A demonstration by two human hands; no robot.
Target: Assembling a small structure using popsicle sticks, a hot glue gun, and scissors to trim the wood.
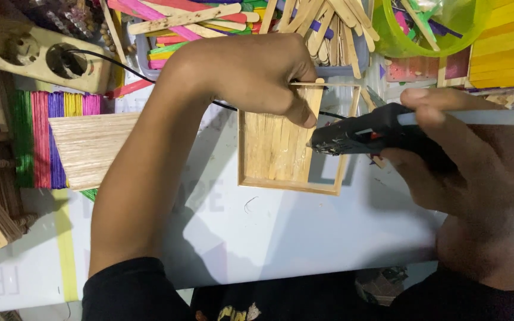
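Note:
A shallow tray of plain craft sticks [278, 154] lies on the white table [257, 238], partly floored with sticks and edged by a stick frame. My left hand [251, 74] reaches over its far edge, fingers pinching a stick at the top right of the floored part. A black glue gun [367, 134] is gripped in my right hand [471, 160], its nozzle pointing left at the tray's right side, a clear glue stick [477, 117] poking out behind.
A tub of coloured and plain craft sticks [239, 24] sits at the back, a green bowl [429, 27] to its right. Yellow stick panels [507, 41] lie far right. A power strip [43, 56] and stick mats [90, 148] are left.

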